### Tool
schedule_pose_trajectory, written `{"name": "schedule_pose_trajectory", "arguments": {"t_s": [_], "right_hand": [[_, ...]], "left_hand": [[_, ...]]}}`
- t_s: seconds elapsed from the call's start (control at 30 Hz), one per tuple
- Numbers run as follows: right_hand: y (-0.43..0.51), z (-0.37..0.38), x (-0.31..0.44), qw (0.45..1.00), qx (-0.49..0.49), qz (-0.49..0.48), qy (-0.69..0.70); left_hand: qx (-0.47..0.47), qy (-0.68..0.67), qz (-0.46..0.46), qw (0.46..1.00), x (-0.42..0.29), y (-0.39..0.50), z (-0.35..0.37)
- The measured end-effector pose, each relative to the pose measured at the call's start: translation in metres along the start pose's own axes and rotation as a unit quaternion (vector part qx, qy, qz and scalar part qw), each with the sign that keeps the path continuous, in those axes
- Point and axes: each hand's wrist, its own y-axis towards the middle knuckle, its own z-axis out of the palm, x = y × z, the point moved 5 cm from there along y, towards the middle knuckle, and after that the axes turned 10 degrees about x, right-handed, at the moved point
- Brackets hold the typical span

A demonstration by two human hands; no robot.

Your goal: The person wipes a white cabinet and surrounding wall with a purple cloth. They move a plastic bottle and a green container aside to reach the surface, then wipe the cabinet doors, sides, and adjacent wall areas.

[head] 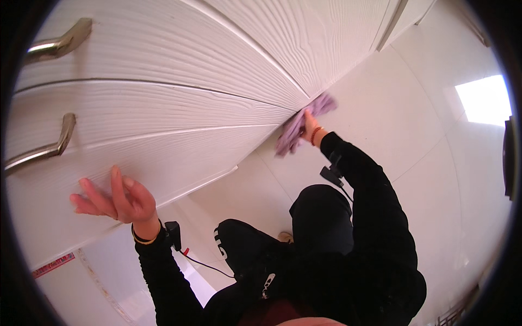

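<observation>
My right hand [310, 125] grips a crumpled purple cloth [290, 136] at the bottom edge of the white wood-grain cabinet doors [228, 87], close to the tiled floor. The cloth is slightly blurred, and part of its edge lies against the door bottom. Raised on the other side, my left hand [118, 199] has its fingers spread and holds nothing. It is in front of the nearer door, below a curved metal handle [57, 148]; whether its fingertips touch the door I cannot tell.
A second metal handle [67, 40] juts from the farther door. Pale glossy floor tiles [391, 122] stretch away to the right. My bent knees [322, 216] are near the cabinet. Cabled black devices [331, 176] sit on both forearms. A red patterned strip [53, 265] is at lower left.
</observation>
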Motion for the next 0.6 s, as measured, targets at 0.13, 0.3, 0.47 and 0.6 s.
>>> {"name": "schedule_pose_trajectory", "arguments": {"t_s": [0.13, 0.3, 0.47, 0.6], "right_hand": [[-0.002, 0.003, 0.006, 0.989, -0.149, -0.014, 0.009], [-0.028, -0.009, 0.132, 0.964, -0.170, -0.184, -0.093], [-0.086, -0.018, 0.280, 0.920, -0.184, -0.321, -0.129], [-0.133, 0.002, 0.343, 0.879, -0.204, -0.398, -0.166]], "left_hand": [[-0.002, 0.003, 0.011, 1.000, 0.002, -0.003, 0.002], [-0.007, 0.000, 0.009, 1.000, 0.001, -0.002, 0.004], [-0.009, -0.008, 0.003, 1.000, -0.001, -0.002, 0.005], [-0.026, -0.022, 0.005, 0.999, -0.001, -0.001, 0.005]]}}
